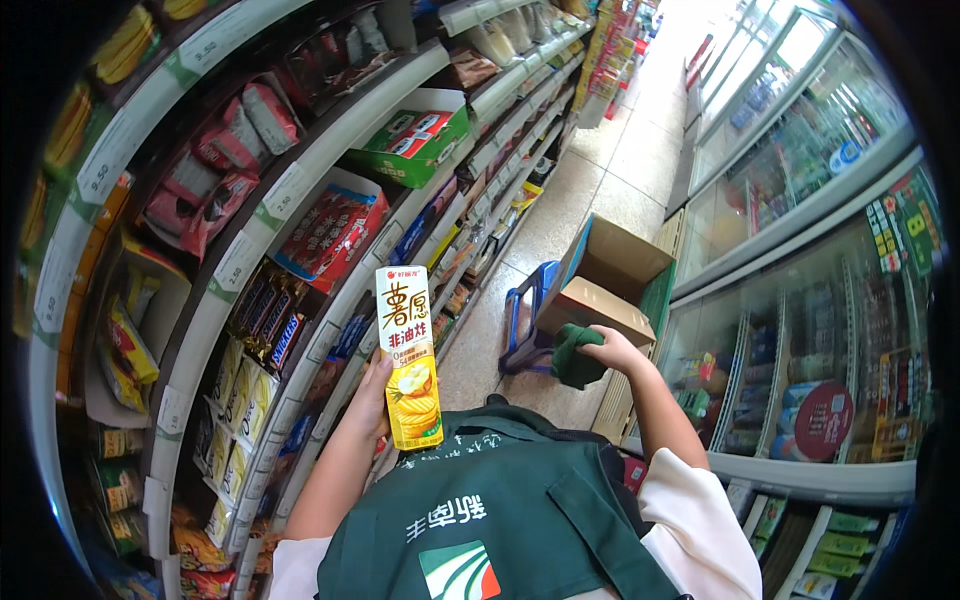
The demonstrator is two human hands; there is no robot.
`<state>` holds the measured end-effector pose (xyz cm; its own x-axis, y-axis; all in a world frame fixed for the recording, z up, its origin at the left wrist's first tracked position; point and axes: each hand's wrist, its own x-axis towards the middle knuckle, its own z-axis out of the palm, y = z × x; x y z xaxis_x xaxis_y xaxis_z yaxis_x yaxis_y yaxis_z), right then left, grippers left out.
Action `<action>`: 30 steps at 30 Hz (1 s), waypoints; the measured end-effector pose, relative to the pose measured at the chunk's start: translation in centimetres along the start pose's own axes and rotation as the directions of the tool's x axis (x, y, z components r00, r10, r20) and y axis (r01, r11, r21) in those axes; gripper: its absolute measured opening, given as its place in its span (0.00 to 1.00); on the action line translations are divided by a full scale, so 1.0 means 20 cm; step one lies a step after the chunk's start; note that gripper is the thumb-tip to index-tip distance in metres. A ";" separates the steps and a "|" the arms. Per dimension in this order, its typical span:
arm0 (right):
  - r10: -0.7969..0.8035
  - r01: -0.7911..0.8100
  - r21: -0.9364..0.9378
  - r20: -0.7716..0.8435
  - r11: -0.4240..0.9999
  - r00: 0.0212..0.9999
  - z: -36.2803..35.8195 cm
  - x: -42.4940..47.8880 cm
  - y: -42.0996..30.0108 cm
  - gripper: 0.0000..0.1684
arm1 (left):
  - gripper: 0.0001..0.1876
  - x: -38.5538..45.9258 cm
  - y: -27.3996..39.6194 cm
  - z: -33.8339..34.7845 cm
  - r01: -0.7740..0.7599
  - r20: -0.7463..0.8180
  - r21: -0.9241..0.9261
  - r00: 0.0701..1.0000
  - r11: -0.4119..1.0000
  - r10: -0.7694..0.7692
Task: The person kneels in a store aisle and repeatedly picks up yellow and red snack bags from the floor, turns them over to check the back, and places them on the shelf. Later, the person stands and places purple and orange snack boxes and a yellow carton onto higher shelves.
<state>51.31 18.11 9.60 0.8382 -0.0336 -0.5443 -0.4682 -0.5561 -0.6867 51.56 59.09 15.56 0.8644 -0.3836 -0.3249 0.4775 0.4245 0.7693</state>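
My left hand (pixel 373 397) grips a tall white and yellow snack carton (pixel 409 358) upright, with potato crisps pictured on its front. Over on the right, my right hand (pixel 609 349) holds a bunched dark green cloth (pixel 574 358). Just beyond that cloth, an opened cardboard box (pixel 600 296) rests on a blue plastic stool (pixel 521 330). Its inside shows bare brown card, though part of the bottom is hidden.
Snack shelves (pixel 300 184) run along the left, holding Snickers bars (pixel 277 315), Dove packs (pixel 238 397) and a green display box (pixel 412 142). Glass-door fridges (pixel 780 360) line the right. Between them a tiled aisle (pixel 592 172) leads away. I wear a dark green apron (pixel 480 480).
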 end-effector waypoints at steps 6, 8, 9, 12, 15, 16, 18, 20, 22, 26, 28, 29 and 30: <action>0.044 0.008 0.671 -0.061 0.741 0.997 0.00 -0.15 -0.01 0.21 | 0.33 0.18 -0.01 0.14 0.068 0.092 0.101 0.993 0.992 -0.078; 0.037 0.107 0.703 -0.186 0.703 0.982 -0.02 -0.21 -0.05 0.25 | 0.30 0.31 -0.03 0.26 0.097 0.184 0.148 0.975 0.984 -0.124; 0.016 0.144 0.643 -0.236 0.752 0.972 -0.04 -0.24 -0.07 0.28 | 0.30 0.38 -0.04 0.33 0.144 0.206 0.161 0.963 0.976 -0.176; -0.070 0.196 0.514 -0.254 0.835 0.965 -0.14 -0.31 -0.09 0.24 | 0.32 0.62 -0.11 0.57 0.132 0.298 0.261 0.931 0.956 -0.210; -0.078 0.222 0.427 -0.329 0.877 0.941 -0.25 -0.31 -0.06 0.19 | 0.34 0.89 -0.24 0.81 0.091 0.226 0.457 0.950 0.885 -0.215; -0.048 0.212 0.472 -0.337 0.856 0.940 -0.29 -0.30 -0.04 0.19 | 0.32 0.99 -0.30 0.88 0.064 0.188 0.511 0.965 0.857 -0.184; -0.029 0.229 0.538 -0.354 0.811 0.935 -0.39 -0.28 0.02 0.20 | 0.35 1.20 -0.42 1.00 0.031 0.120 0.619 0.984 0.785 -0.133; -0.019 0.257 0.588 -0.379 0.767 0.925 -0.48 -0.24 0.08 0.21 | 0.40 1.39 -0.54 1.09 0.011 0.061 0.724 0.995 0.689 -0.081; -0.031 0.273 0.633 -0.366 0.725 0.930 -0.58 -0.20 0.13 0.21 | 0.43 1.56 -0.67 1.15 -0.004 0.039 0.796 0.998 0.605 -0.044; 0.008 0.216 0.655 -0.321 0.724 0.947 -0.72 -0.11 0.23 0.21 | 0.42 1.78 -0.90 1.20 -0.049 -0.002 0.899 0.993 0.434 0.118; -0.034 0.238 0.568 -0.346 0.788 0.938 -0.77 -0.06 0.28 0.21 | 0.38 1.84 -0.97 1.18 -0.136 0.069 0.812 0.988 0.567 0.139; -0.020 0.218 0.535 -0.352 0.816 0.936 -0.78 -0.02 0.29 0.21 | 0.37 1.86 -0.99 1.17 -0.178 0.093 0.840 0.978 0.513 0.187; -0.056 0.249 0.558 -0.339 0.791 0.939 -0.80 0.00 0.31 0.21 | 0.35 1.88 -1.00 1.16 -0.187 0.094 0.872 0.971 0.452 0.221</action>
<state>52.87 1.35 13.11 0.9082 -0.2820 -0.3092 -0.3179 0.0155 -0.9480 70.80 17.13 0.77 0.9300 -0.3554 -0.0935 -0.0832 -0.4516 0.8883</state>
